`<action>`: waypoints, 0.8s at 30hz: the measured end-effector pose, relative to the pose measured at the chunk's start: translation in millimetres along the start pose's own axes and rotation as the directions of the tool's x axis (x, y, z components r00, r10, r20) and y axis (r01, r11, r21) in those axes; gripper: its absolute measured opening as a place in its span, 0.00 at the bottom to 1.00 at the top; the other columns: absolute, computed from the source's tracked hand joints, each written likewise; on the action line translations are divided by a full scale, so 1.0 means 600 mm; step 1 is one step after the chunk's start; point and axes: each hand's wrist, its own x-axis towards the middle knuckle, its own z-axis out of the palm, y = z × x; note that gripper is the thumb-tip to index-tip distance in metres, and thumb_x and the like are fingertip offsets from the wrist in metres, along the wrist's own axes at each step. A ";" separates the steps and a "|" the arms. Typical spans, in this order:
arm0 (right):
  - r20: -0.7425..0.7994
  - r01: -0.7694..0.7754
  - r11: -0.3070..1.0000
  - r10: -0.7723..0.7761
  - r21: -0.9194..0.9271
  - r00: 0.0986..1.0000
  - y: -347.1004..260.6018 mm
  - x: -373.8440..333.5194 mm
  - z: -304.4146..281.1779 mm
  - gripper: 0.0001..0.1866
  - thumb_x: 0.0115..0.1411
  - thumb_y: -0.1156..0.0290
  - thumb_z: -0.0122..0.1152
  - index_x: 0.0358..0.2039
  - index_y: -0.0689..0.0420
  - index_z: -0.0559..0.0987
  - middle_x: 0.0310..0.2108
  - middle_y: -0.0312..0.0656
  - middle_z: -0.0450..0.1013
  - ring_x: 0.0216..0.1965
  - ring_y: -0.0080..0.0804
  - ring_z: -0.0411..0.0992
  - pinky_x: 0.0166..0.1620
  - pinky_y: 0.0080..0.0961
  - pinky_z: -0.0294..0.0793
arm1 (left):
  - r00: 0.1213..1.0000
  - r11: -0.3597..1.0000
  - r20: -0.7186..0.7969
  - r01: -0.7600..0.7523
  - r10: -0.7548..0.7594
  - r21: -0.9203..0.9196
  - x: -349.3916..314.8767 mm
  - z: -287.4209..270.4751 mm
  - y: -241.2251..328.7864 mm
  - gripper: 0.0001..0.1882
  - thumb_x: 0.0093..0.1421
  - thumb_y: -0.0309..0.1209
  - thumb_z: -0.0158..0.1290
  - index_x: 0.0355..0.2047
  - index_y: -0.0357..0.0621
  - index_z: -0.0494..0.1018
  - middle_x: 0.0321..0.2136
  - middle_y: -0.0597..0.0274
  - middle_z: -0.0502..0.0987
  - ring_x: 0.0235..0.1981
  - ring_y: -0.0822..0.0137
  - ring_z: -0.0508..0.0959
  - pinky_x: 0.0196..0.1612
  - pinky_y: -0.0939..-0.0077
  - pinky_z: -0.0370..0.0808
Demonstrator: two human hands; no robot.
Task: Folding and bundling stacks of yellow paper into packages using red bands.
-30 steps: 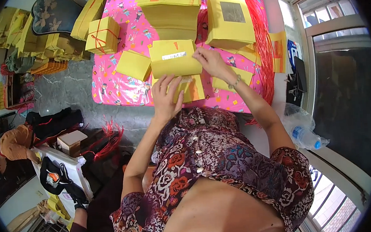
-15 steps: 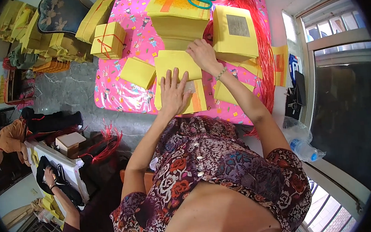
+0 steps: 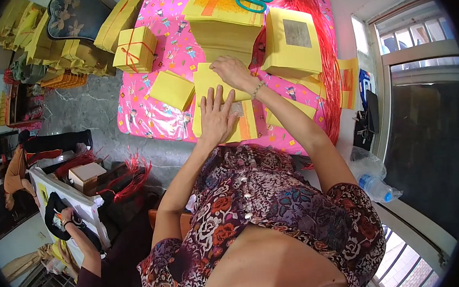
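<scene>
My left hand (image 3: pixel 217 115) lies flat, fingers apart, over the near part of a folded yellow paper sheet (image 3: pixel 202 81). Beneath it is a yellow sheet with an orange band and a silvery patch (image 3: pixel 246 125). My right hand (image 3: pixel 232 73), with a beaded bracelet at the wrist, rests on the sheet's far edge. Its fingers are bent and close together, and the thumb is hidden. Just beyond stands a tall stack of yellow paper (image 3: pixel 226 36). Teal-handled scissors (image 3: pixel 251 0) lie on top of that stack.
A pink patterned tablecloth (image 3: pixel 154 109) covers the table. Left are a loose yellow stack (image 3: pixel 172 90) and a tied bundle (image 3: pixel 134 56); right, another stack (image 3: pixel 287 52) and red plastic strands (image 3: pixel 331 81). A bagged bottle (image 3: pixel 374 187) sits by the window. A co-worker's hand (image 3: pixel 67 215) shows lower left.
My right hand has slid left along the far edge of the folded yellow sheet, from its right corner toward the middle. My left hand stays almost in place. The co-worker's hand has shifted slightly.
</scene>
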 end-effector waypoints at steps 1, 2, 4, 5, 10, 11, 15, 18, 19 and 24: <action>0.006 -0.008 1.000 0.008 0.006 1.000 0.002 0.000 0.000 0.12 0.60 0.69 0.50 0.39 0.55 0.81 0.38 0.41 0.76 0.44 0.42 0.72 0.48 0.37 0.72 | 1.000 1.000 0.001 -0.002 0.002 -0.001 0.000 0.001 -0.001 0.33 0.62 0.46 0.47 0.67 0.55 0.56 0.66 0.45 0.52 0.67 0.41 0.50 0.65 0.44 0.46; 0.006 -0.010 1.000 0.010 0.005 1.000 0.003 0.001 0.002 0.12 0.60 0.69 0.50 0.39 0.55 0.81 0.38 0.41 0.76 0.44 0.42 0.72 0.48 0.37 0.72 | 1.000 1.000 -0.001 0.001 -0.001 -0.009 0.000 0.003 -0.002 0.33 0.62 0.46 0.47 0.67 0.55 0.56 0.66 0.45 0.52 0.67 0.41 0.50 0.65 0.43 0.46; 0.001 -0.003 1.000 0.003 0.022 1.000 0.003 0.002 0.006 0.12 0.60 0.68 0.49 0.37 0.55 0.81 0.38 0.41 0.76 0.44 0.42 0.72 0.48 0.37 0.72 | 1.000 1.000 -0.004 0.003 -0.003 -0.017 -0.001 0.005 -0.003 0.33 0.62 0.46 0.47 0.67 0.55 0.56 0.66 0.45 0.52 0.67 0.41 0.50 0.66 0.43 0.46; 0.001 -0.003 1.000 0.003 0.022 1.000 0.003 0.001 0.007 0.12 0.60 0.68 0.49 0.37 0.55 0.81 0.38 0.41 0.76 0.44 0.42 0.72 0.48 0.37 0.72 | 1.000 1.000 0.002 0.005 -0.005 -0.015 -0.001 0.007 -0.003 0.33 0.62 0.46 0.47 0.67 0.55 0.56 0.67 0.45 0.51 0.67 0.41 0.49 0.66 0.43 0.46; -0.043 0.009 0.999 -0.007 0.036 0.999 0.009 0.000 0.014 0.11 0.60 0.68 0.49 0.36 0.55 0.80 0.37 0.41 0.76 0.43 0.42 0.72 0.47 0.38 0.71 | 1.000 1.000 0.013 0.006 -0.006 -0.024 0.000 0.008 -0.002 0.33 0.62 0.47 0.46 0.67 0.55 0.56 0.67 0.44 0.50 0.67 0.40 0.49 0.65 0.42 0.46; -0.044 0.009 0.999 -0.007 0.036 0.999 0.010 0.001 0.016 0.11 0.60 0.68 0.49 0.36 0.55 0.80 0.37 0.41 0.76 0.43 0.42 0.72 0.47 0.38 0.71 | 1.000 0.999 -0.003 0.013 -0.013 -0.047 0.000 0.008 -0.001 0.34 0.62 0.48 0.47 0.67 0.54 0.56 0.66 0.43 0.51 0.67 0.40 0.49 0.65 0.42 0.46; -0.041 0.021 0.999 -0.020 0.031 0.999 0.011 0.002 0.019 0.11 0.60 0.68 0.50 0.35 0.56 0.80 0.36 0.41 0.76 0.43 0.41 0.73 0.47 0.38 0.71 | 0.997 0.995 0.055 0.050 -0.045 -0.090 0.001 0.001 0.000 0.37 0.60 0.50 0.50 0.66 0.55 0.56 0.64 0.41 0.55 0.67 0.40 0.50 0.65 0.43 0.47; -0.052 0.015 1.000 -0.013 0.027 0.999 0.011 0.002 0.021 0.11 0.59 0.68 0.50 0.35 0.55 0.80 0.36 0.41 0.76 0.42 0.41 0.73 0.47 0.38 0.71 | 0.998 0.996 0.052 0.040 -0.036 -0.084 0.004 -0.006 0.002 0.38 0.59 0.54 0.50 0.65 0.51 0.58 0.60 0.39 0.59 0.65 0.40 0.53 0.65 0.43 0.48; -0.061 0.011 1.000 -0.009 0.027 0.998 0.010 0.002 0.021 0.11 0.59 0.69 0.50 0.35 0.55 0.81 0.36 0.41 0.76 0.42 0.41 0.73 0.47 0.37 0.72 | 0.998 0.996 0.051 0.041 -0.037 -0.083 0.001 -0.004 -0.001 0.38 0.59 0.54 0.50 0.65 0.51 0.58 0.60 0.39 0.59 0.65 0.40 0.53 0.65 0.43 0.48; -0.053 0.021 1.000 -0.021 0.008 0.998 0.013 0.003 0.022 0.11 0.60 0.68 0.50 0.35 0.55 0.81 0.36 0.41 0.76 0.42 0.41 0.73 0.47 0.37 0.72 | 0.999 0.999 -0.026 0.017 -0.018 -0.051 -0.010 -0.004 -0.004 0.37 0.58 0.54 0.52 0.61 0.46 0.63 0.59 0.43 0.62 0.64 0.41 0.57 0.64 0.46 0.51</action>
